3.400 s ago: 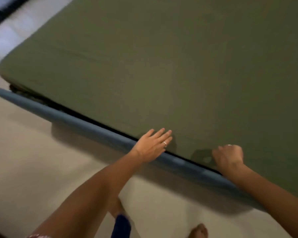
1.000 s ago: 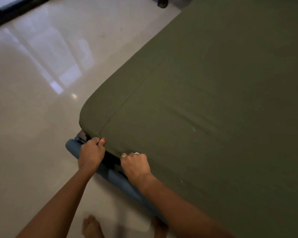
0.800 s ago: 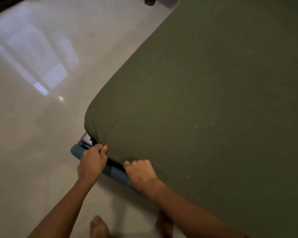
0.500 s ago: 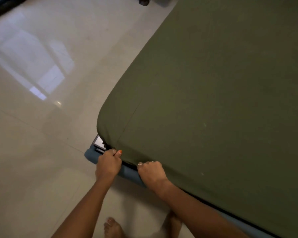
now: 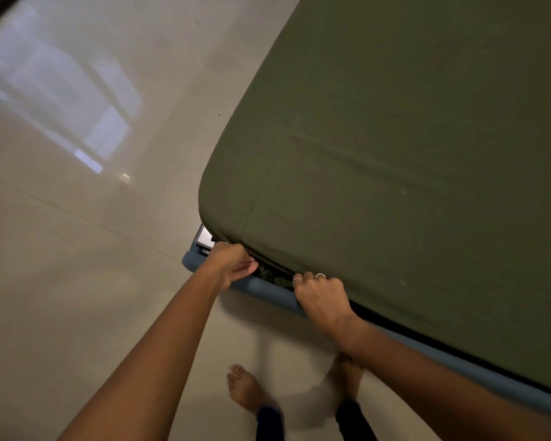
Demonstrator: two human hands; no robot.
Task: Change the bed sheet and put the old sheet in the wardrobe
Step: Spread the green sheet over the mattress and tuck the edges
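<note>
Head view shows us at the near corner of the bed, looking down. Our left hand is curled at the lower edge of the olive sheet, right at the rounded corner, its fingers hooked under the hem. Our right hand is fisted just beside it along the same edge, knuckles up, and appears to pinch the hem, though the fingertips are hidden. The sheet lies smooth across the mattress and wraps down over the corner. Between our hands a patterned strip shows beneath the hem, above the blue bed frame. We judge both hands are placed here because the corner is where the sheet is drawn tight; whether they are tucking or freeing it we cannot tell. Our bare feet stand on the tiled floor close to the frame.
</note>
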